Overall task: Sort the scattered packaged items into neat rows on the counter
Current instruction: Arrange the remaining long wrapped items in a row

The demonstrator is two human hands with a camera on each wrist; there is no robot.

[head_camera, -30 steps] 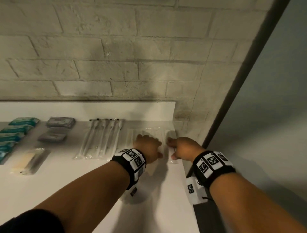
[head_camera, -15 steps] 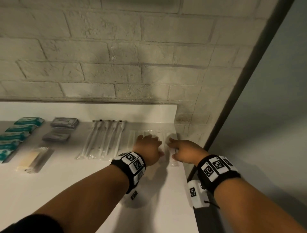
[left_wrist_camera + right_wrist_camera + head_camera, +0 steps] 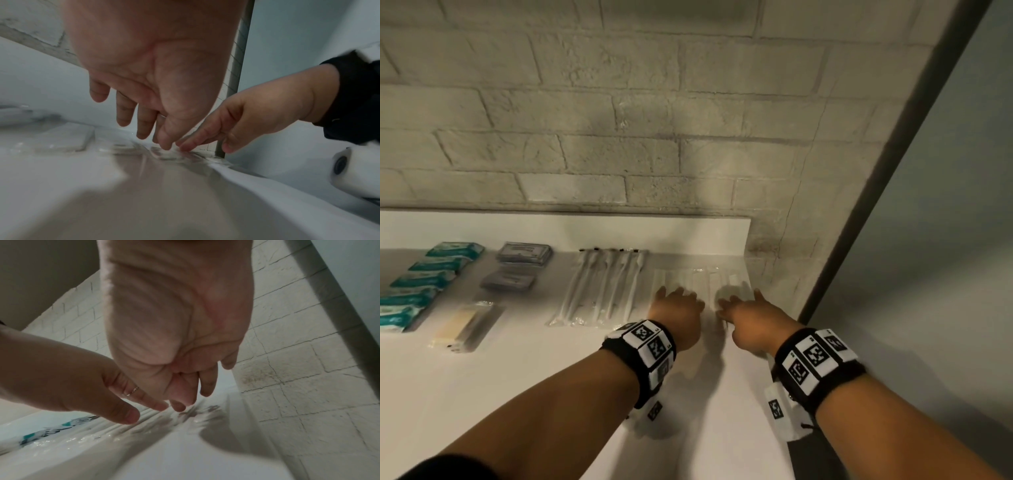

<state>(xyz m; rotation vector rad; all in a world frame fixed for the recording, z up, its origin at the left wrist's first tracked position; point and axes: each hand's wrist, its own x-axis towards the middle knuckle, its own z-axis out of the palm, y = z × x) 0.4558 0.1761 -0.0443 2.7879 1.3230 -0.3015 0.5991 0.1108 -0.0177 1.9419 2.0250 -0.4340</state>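
Observation:
Several thin clear packets lie side by side at the counter's far right corner. My left hand and right hand hover over their near ends, fingers stretched out. In the left wrist view my left thumb tip and the right fingertips touch a clear packet. The right wrist view shows my right fingertips and the left hand, which wears a ring, resting on the packets. Neither hand grips anything.
On the white counter stand rows of long white wrapped sticks, grey packets, teal packets and a yellowish clear-wrapped item. A brick wall runs behind; the counter's right edge is beside my right wrist.
Both hands have uncurled, and their fingers now reach farther over the clear packets toward the wall. The other rows have not moved.

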